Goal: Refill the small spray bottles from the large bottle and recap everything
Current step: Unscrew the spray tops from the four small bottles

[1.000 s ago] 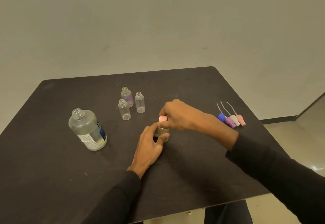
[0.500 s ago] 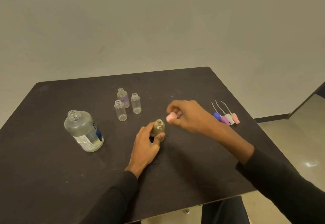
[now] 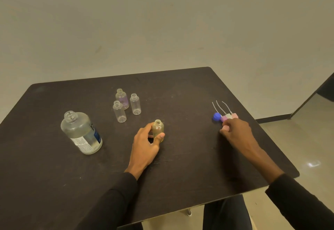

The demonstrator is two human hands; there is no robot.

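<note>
Bottles number five on the dark bench [image 3: 180,166], all uncapped and upright: one large bottle [image 3: 81,133] with a label at the left, three small clear bottles [image 3: 126,105] clustered behind, looking empty, and one small yellowish bottle [image 3: 158,130] in my left hand [image 3: 145,144], thumb and fingers curled round it. My right hand [image 3: 235,130] pinches a pink spray cap [image 3: 225,127] just beside the row of loose caps [image 3: 226,116], where I count a blue one and three pale ones with dip tubes.

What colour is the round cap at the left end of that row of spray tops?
Blue, seen clearly in the head view.
</note>
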